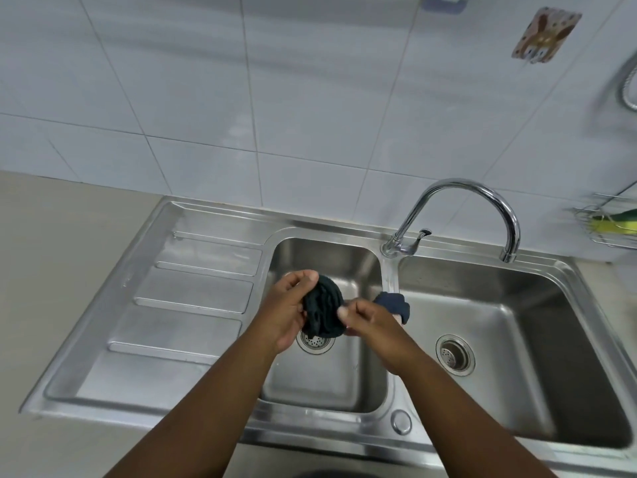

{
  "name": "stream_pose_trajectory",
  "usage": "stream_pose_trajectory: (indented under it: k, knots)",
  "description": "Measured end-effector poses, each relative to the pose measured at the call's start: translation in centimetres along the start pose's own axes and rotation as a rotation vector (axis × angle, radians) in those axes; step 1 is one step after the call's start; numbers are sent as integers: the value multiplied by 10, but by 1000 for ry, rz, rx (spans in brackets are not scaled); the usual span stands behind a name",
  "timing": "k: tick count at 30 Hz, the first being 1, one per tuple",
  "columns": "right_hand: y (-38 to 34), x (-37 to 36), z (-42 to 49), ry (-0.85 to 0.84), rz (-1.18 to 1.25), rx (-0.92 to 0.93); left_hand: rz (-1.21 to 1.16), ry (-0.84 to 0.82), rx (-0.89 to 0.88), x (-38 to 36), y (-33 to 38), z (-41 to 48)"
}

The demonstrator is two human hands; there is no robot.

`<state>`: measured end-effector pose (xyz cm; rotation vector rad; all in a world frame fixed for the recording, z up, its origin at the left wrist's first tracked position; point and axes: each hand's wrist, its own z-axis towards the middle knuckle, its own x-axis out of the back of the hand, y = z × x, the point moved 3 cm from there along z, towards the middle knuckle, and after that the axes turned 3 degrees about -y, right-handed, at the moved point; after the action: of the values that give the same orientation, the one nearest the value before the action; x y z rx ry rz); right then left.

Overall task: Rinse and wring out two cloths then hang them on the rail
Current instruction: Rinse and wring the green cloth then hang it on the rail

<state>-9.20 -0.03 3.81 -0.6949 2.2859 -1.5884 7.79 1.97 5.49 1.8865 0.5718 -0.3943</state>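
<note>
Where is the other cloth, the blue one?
In the head view, the dark blue cloth lies on the divider between the two sink basins, just right of the right hand and below the tap.

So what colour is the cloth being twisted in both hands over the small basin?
Very dark green, almost black: the cloth, seen in the head view.

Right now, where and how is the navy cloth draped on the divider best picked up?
Pinch the navy cloth at its raised hump on the divider, coming from above: both ends droop, leaving the top exposed. Both hands, left and right, are busy wringing the dark green cloth.
</note>
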Motion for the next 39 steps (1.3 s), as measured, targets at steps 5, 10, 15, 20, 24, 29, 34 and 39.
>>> stream_pose_trajectory:
  k: [5, 10, 15, 20, 24, 29, 34, 39]
  knots:
    - [-7, -4, 3, -141, 557, -69, -92, -120, 54, -9, -8, 6]
    - [-1, -13, 1, -306, 764, -113, -18, -156, 57, -11, -12, 10]
    - [9, 3, -1, -177, 560, -216, 403, -120, 85, 1, -8, 14]
    - [17, 18, 0, -72, 525, -270, 1429, -362, -460, 11, -8, 6]
    - [14, 7, -3, -236, 548, -340, 1836, -447, -794, 1, -32, 7]
    - [17, -4, -5, -374, 478, -420, 1951, -424, -876, 5, -34, 22]
    - [12, -3, 1, -387, -122, -376, 2175, -539, -605, 8, -35, 35]
    - [15, -15, 10, -327, -875, -145, 2139, -579, -49, 5, -43, 38]
